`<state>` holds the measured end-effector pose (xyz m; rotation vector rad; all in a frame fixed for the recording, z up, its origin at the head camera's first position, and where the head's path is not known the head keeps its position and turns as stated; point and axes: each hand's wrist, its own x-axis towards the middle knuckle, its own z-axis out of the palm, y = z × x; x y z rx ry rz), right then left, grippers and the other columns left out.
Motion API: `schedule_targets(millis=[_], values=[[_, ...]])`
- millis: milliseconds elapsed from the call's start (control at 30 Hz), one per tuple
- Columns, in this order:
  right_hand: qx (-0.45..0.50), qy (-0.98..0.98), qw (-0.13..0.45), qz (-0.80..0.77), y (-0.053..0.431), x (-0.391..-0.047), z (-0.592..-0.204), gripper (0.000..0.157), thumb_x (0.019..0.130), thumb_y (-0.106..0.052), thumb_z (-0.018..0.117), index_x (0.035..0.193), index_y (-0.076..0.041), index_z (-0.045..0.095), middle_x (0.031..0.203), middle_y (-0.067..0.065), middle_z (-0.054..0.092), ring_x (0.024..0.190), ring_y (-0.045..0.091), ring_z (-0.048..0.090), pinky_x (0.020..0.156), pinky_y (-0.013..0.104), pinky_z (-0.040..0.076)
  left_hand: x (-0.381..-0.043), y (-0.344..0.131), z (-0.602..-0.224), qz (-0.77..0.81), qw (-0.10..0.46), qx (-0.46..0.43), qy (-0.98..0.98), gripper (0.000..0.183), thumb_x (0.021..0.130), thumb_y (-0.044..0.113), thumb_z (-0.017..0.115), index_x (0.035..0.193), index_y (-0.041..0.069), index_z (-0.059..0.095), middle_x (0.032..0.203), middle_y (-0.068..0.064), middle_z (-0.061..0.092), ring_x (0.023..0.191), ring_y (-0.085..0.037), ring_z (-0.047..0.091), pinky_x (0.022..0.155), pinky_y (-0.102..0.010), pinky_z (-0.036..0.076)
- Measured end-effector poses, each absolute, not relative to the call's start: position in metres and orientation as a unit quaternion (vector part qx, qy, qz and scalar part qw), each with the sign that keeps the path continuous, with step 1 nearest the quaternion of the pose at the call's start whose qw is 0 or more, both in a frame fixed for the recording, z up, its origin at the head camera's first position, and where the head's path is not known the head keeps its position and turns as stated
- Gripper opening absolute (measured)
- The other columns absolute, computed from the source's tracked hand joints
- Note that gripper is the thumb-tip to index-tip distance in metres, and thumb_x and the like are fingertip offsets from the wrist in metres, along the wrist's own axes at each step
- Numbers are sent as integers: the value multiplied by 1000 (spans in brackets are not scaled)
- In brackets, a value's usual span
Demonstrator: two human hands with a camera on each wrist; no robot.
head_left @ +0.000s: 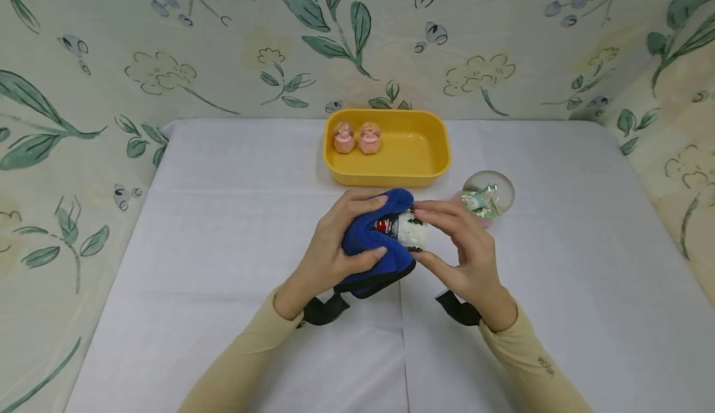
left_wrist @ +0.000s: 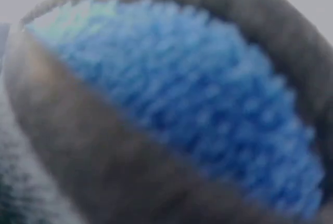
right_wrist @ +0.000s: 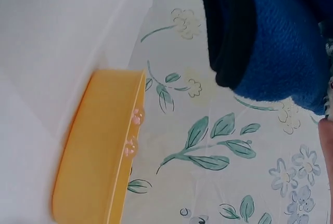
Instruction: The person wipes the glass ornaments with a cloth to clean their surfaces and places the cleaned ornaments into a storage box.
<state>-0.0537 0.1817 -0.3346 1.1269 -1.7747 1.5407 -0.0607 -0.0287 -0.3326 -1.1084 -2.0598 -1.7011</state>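
In the head view my left hand (head_left: 335, 239) grips a blue cloth (head_left: 365, 233) with a dark border, wrapped about a small snow globe (head_left: 412, 231). The globe lies on its side, its white base with green bits pointing right and a red figure showing in the fold. My right hand (head_left: 466, 239) pinches that base between thumb and fingers. Blue pile of the cloth (left_wrist: 197, 99) fills the left wrist view. A fingertip (right_wrist: 327, 141) shows at the right edge of the right wrist view, beside the cloth.
A yellow tray (head_left: 413, 180) stands at the back of the white-covered table (head_left: 223, 245), with two small pink snow globes (head_left: 369, 140) in its left end. A larger snow globe (head_left: 488, 192) with a pink base lies just beyond my right hand. Floral fabric (head_left: 223, 46) hangs behind.
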Motion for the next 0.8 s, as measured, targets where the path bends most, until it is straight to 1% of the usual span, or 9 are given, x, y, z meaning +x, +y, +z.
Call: schedule_targets(millis=[100, 167, 300, 367, 467, 533, 600, 700, 800], values=[[409, -665, 299, 548, 182, -55, -336, 49, 83, -25, 75, 103, 17, 60, 110, 19, 63, 109, 20, 59, 90, 24, 48, -61, -28, -331, -580, 136, -395, -700, 52, 94, 44, 56, 128, 6, 48, 127, -18, 48, 115, -30, 50, 97, -44, 44], [406, -653, 296, 567, 182, -54, -338, 49, 81, -23, 77, 103, 17, 60, 109, 17, 64, 106, 20, 59, 89, 24, 48, -61, -27, -331, -574, 145, -409, -694, 49, 94, 41, 56, 128, 6, 48, 125, -19, 47, 113, -31, 49, 96, -44, 45], [379, -631, 239, 634, 182, -51, -341, 52, 78, -18, 79, 105, 21, 57, 110, 14, 64, 101, 20, 60, 86, 23, 50, -61, -27, -330, -548, 160, -437, -695, 46, 95, 37, 56, 129, 8, 45, 124, -21, 43, 113, -34, 48, 95, -44, 46], [348, -625, 199, 670, 182, -48, -341, 51, 78, -17, 79, 107, 19, 57, 109, 13, 64, 97, 19, 61, 84, 24, 51, -60, -27, -331, -526, 168, -448, -704, 45, 95, 36, 56, 129, 9, 43, 126, -21, 42, 114, -35, 48, 96, -44, 45], [280, -631, 129, 712, 182, -43, -339, 44, 80, -17, 78, 110, 10, 61, 107, 12, 64, 92, 18, 63, 79, 24, 53, -60, -27, -331, -497, 178, -456, -717, 42, 96, 36, 54, 128, 10, 42, 128, -22, 41, 115, -36, 48, 96, -44, 45], [228, -639, 87, 729, 182, -39, -337, 35, 82, -12, 77, 110, 4, 64, 103, 12, 64, 87, 17, 63, 76, 24, 54, -59, -26, -331, -482, 184, -457, -725, 40, 97, 37, 51, 126, 11, 43, 127, -22, 42, 114, -36, 49, 95, -44, 46], [187, -655, 58, 730, 181, -36, -333, 29, 82, -6, 75, 108, 0, 65, 99, 12, 64, 83, 17, 62, 73, 23, 54, -59, -26, -332, -478, 186, -457, -727, 37, 99, 37, 48, 124, 10, 44, 126, -22, 43, 113, -36, 51, 95, -43, 46], [171, -676, 52, 715, 181, -33, -329, 27, 82, 2, 70, 109, 4, 63, 100, 12, 64, 83, 17, 61, 72, 22, 54, -60, -25, -334, -492, 186, -451, -721, 33, 100, 36, 47, 120, 9, 48, 125, -21, 45, 112, -35, 51, 95, -42, 46], [216, -686, 67, 691, 182, -33, -327, 38, 86, -5, 70, 119, 9, 57, 115, 14, 60, 91, 19, 60, 77, 23, 53, -62, -24, -335, -522, 191, -438, -706, 31, 100, 33, 49, 116, 7, 51, 124, -20, 46, 113, -35, 50, 95, -44, 46]])
